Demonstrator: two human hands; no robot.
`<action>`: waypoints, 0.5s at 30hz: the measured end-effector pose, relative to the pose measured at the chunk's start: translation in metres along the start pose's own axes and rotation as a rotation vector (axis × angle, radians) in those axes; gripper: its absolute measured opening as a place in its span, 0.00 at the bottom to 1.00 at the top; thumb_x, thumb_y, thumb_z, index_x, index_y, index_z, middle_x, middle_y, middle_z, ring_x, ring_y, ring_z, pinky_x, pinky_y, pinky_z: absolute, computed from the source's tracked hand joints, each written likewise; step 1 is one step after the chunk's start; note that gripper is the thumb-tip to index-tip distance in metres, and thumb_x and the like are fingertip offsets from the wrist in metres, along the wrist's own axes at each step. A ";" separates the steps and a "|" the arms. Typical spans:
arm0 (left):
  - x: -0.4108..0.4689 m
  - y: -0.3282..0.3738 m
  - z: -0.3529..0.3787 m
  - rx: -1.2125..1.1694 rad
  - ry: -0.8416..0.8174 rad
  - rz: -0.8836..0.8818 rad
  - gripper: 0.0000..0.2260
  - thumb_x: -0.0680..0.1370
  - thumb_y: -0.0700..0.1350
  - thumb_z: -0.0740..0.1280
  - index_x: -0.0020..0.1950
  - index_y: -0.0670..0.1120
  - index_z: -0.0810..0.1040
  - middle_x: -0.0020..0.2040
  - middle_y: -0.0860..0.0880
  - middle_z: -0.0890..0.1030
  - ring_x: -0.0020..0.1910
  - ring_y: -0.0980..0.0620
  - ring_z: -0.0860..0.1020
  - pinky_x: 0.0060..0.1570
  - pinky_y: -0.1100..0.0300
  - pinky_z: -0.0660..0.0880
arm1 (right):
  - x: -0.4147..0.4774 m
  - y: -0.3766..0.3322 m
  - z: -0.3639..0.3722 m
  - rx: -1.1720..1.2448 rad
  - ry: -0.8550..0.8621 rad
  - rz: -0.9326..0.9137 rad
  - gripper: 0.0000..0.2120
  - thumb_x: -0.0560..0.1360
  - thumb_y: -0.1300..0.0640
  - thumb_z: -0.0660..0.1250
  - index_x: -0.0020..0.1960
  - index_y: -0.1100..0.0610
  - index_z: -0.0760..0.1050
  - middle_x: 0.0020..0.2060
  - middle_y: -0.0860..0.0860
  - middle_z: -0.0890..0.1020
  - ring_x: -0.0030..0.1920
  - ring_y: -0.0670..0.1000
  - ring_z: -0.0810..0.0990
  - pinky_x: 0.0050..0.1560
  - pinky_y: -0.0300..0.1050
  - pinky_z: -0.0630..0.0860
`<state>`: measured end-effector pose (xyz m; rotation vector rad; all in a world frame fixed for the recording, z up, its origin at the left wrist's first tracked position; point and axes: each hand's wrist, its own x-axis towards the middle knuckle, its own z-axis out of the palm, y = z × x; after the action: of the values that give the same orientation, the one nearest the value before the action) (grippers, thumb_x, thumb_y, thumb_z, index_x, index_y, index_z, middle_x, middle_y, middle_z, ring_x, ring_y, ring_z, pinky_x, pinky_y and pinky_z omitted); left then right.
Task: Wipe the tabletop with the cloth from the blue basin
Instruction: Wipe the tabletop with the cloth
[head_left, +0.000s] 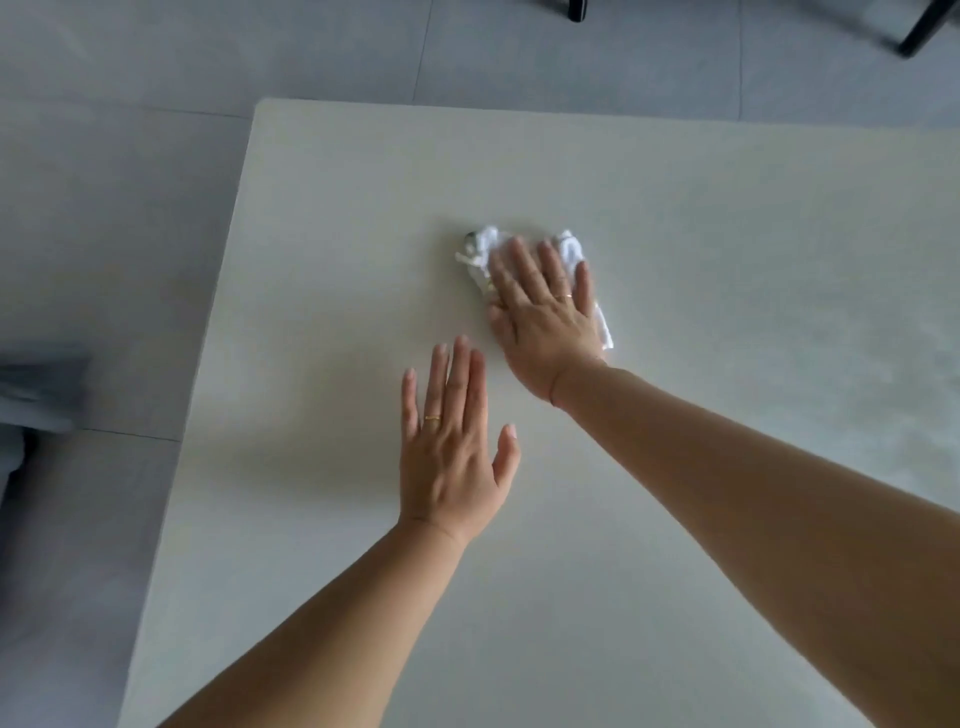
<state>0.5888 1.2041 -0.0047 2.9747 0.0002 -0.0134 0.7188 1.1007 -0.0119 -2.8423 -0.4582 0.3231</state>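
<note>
A crumpled white cloth (485, 248) lies on the off-white tabletop (337, 234), a little past its middle. My right hand (545, 317) presses flat on the cloth, fingers spread, with cloth edges showing beyond the fingertips and along the little-finger side. My left hand (452, 441) rests palm down on the bare table, nearer to me and to the left, fingers apart and holding nothing. Each hand wears a gold ring. The blue basin is not in view.
The table's left edge (208, 364) and far edge (519, 106) border a grey tiled floor (104, 208). A grey upholstered seat (36, 395) stands at the far left. Dark furniture legs (919, 31) stand on the floor beyond the table's far right.
</note>
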 end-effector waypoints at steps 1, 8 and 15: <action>0.013 0.001 -0.002 0.000 0.019 -0.002 0.31 0.76 0.53 0.55 0.75 0.37 0.60 0.76 0.40 0.60 0.76 0.43 0.57 0.74 0.45 0.47 | -0.001 0.005 -0.001 -0.061 -0.049 -0.181 0.26 0.80 0.44 0.44 0.77 0.45 0.45 0.77 0.45 0.45 0.76 0.50 0.41 0.72 0.53 0.34; 0.084 0.001 0.014 -0.001 -0.071 0.028 0.31 0.80 0.59 0.51 0.78 0.44 0.52 0.79 0.43 0.51 0.78 0.45 0.49 0.75 0.49 0.43 | 0.048 0.109 -0.038 0.022 0.088 0.317 0.26 0.80 0.45 0.45 0.77 0.45 0.47 0.77 0.45 0.47 0.76 0.48 0.43 0.73 0.53 0.38; 0.085 0.003 0.016 -0.008 -0.085 0.003 0.33 0.77 0.60 0.47 0.78 0.43 0.51 0.78 0.43 0.54 0.78 0.46 0.51 0.76 0.49 0.47 | 0.049 0.011 -0.010 0.012 0.032 0.088 0.26 0.80 0.45 0.44 0.77 0.47 0.45 0.77 0.46 0.45 0.76 0.51 0.39 0.72 0.56 0.34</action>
<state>0.6741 1.1988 -0.0204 2.9637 -0.0146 -0.1395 0.7699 1.1044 -0.0138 -2.8569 -0.3247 0.2951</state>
